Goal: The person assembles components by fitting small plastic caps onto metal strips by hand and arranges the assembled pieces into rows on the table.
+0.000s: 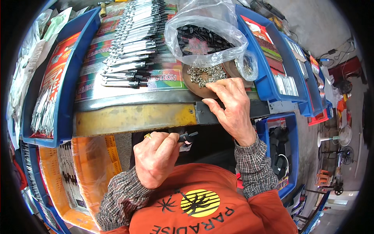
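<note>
The front of an orange-red garment [249, 218] fills the near edge, with checked sleeves [126, 195] at both sides. Just beyond it, the left hand [157, 158] is closed, thumb and fingers pinching a small dark part [188, 137] with a slim end pointing right; it is partly covered by the fingers and looks to be a plastic and metal piece. The part sits in front of the worn table edge [136, 119]. The right hand [233, 107] is loosely curled, thumb and index finger apart, the fingertips at the near rim of a round brown dish [194, 89] of small metal screws [200, 74]. Farther left on the table lies a long row of silver-and-black pieces [134, 43]. Behind the dish, a clear plastic bag [230, 45] holds black parts [194, 31]. Blue trays [261, 76] flank the tabletop, left and right.
</note>
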`<move>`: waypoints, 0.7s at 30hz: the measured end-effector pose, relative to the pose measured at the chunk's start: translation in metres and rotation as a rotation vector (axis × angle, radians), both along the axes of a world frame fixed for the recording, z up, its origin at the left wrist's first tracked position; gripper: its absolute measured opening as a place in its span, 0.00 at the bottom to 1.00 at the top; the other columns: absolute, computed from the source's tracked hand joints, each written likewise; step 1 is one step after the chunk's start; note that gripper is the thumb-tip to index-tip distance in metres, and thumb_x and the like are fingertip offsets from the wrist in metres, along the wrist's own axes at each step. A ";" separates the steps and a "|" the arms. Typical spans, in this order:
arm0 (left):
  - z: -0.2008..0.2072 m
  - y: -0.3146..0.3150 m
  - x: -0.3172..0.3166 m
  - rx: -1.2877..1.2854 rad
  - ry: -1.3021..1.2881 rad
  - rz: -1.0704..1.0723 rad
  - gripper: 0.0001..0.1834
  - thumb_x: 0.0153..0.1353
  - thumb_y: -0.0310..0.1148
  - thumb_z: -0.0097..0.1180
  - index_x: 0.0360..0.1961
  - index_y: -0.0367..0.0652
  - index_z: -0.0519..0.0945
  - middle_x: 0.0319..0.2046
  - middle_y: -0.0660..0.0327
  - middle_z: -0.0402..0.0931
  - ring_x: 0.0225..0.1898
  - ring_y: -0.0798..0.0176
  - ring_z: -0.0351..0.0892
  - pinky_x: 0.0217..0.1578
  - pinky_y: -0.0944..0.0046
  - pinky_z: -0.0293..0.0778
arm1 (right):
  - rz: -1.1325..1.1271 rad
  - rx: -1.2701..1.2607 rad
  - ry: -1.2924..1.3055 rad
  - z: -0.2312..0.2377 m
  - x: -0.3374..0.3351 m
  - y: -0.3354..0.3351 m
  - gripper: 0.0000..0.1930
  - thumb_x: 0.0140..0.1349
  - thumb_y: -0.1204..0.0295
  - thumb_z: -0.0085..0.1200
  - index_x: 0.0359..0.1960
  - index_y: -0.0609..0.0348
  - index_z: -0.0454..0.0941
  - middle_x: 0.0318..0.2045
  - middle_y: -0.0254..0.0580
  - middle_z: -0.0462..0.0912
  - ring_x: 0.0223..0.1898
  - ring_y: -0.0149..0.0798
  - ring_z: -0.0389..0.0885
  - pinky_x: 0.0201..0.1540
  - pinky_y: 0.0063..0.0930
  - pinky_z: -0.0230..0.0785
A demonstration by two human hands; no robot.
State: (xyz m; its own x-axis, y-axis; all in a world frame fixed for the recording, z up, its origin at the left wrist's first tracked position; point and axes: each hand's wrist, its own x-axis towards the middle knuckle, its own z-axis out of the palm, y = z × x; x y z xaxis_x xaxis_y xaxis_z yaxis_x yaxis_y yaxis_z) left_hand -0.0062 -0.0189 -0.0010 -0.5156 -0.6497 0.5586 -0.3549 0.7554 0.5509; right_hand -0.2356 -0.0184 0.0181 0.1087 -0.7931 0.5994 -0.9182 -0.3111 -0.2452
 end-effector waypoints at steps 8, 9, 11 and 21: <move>-0.003 -0.001 0.003 0.037 -0.005 0.007 0.13 0.44 0.19 0.66 0.33 0.39 0.79 0.26 0.57 0.77 0.26 0.54 0.78 0.27 0.60 0.73 | -0.014 0.025 0.065 -0.004 0.000 -0.003 0.19 0.46 0.70 0.67 0.41 0.61 0.80 0.36 0.41 0.77 0.41 0.46 0.72 0.44 0.38 0.67; -0.003 0.000 0.003 0.042 -0.004 0.007 0.13 0.44 0.19 0.66 0.33 0.39 0.79 0.26 0.57 0.77 0.26 0.55 0.78 0.27 0.60 0.73 | -0.008 0.018 0.063 -0.004 0.000 -0.002 0.18 0.46 0.70 0.67 0.40 0.62 0.80 0.36 0.42 0.77 0.40 0.46 0.72 0.43 0.38 0.67; -0.003 0.000 0.002 0.046 -0.003 0.007 0.13 0.44 0.19 0.66 0.33 0.39 0.79 0.26 0.57 0.77 0.26 0.55 0.78 0.27 0.60 0.73 | -0.013 0.024 0.034 -0.003 0.001 0.000 0.16 0.47 0.71 0.67 0.39 0.62 0.81 0.35 0.42 0.77 0.40 0.45 0.72 0.43 0.37 0.67; -0.002 0.003 0.003 0.021 -0.006 -0.021 0.14 0.44 0.19 0.65 0.34 0.38 0.78 0.26 0.57 0.76 0.26 0.55 0.78 0.26 0.60 0.73 | 0.027 -0.009 -0.097 -0.008 0.000 0.004 0.10 0.47 0.81 0.64 0.33 0.61 0.82 0.32 0.40 0.79 0.38 0.43 0.74 0.43 0.34 0.67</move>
State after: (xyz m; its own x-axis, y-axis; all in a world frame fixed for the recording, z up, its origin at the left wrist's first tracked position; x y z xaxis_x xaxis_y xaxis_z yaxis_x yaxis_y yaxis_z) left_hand -0.0032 -0.0163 -0.0031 -0.5322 -0.6505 0.5420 -0.3427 0.7508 0.5647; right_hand -0.2355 -0.0143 0.0097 0.0712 -0.7853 0.6150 -0.8815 -0.3381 -0.3296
